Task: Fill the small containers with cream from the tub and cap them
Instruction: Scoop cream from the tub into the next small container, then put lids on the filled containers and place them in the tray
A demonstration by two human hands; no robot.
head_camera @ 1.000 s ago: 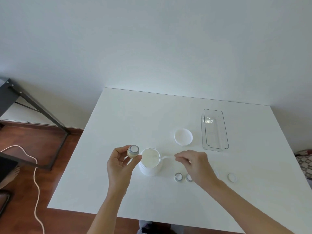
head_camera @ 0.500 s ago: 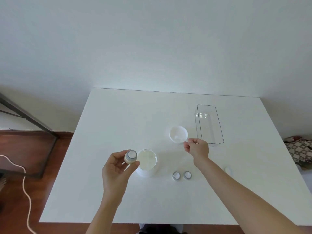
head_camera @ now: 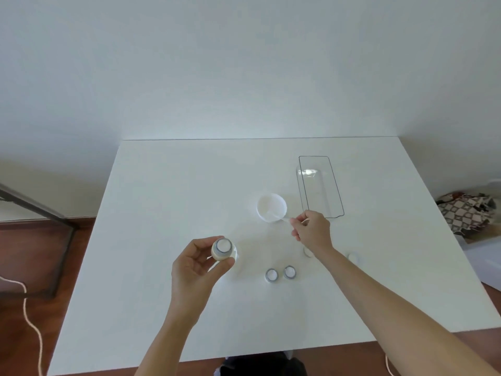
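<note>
Two hands work over the white worktop; the left hand grips a small container filled with cream, raised just over the mostly hidden tub; the right hand pinches a white spatula reaching into the tub's lid; two more small containers stand nearer, right of the tub.

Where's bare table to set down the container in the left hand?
Bare: the table's far-left stretch, left of the tub lid, and the near strip below the two small containers. Crowded: between the lid, clear tray and right hand, where caps lie.
</note>
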